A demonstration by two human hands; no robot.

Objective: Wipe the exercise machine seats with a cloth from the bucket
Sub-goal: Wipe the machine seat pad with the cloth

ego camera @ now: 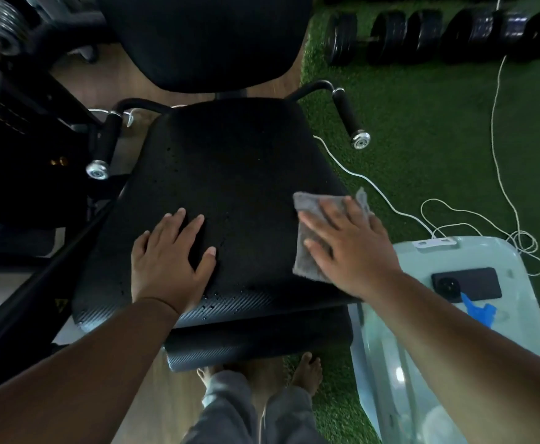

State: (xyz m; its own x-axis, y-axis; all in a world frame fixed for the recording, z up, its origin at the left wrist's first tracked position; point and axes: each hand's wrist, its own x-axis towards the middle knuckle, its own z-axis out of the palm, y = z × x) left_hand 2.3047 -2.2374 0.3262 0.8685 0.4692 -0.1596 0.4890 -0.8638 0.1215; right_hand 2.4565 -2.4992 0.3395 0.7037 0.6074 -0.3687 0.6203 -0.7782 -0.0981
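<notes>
Now, bucket: pale translucent plastic tub [518, 251], just right of the black padded machine seat [230, 174], standing on green artificial turf [422, 129].
Bucket contents: one black flat phone-like slab [467, 285] and one blue scrap [480, 310] visible inside; cannot tell whether water present.
Bucket rim: one white plug block [434, 242] resting on the far edge, white cord [368, 181] running from it past the seat's right side.
Cloth: one grey square fabric cloth [310, 203], lying flat on the seat's right front part, one corner past the seat's right edge.
Right hand [352, 248]: fingers straight and spread, pressing flat on the cloth.
Left hand [169, 261]: fingers straight and spread, palm flat on the seat's left front part, holding nothing.
Seat surface: small droplets dotted near the front edge.
Handles: two black grips with chrome end caps, one left of the seat [102, 149], one right of it [350, 118].
Backrest: one black pad [204, 36] beyond the seat.
Weights: row of black discs [422, 36] on the turf, beyond and right of the seat; number unclear.
Feet: two bare feet [307, 373] below the seat's front edge.
</notes>
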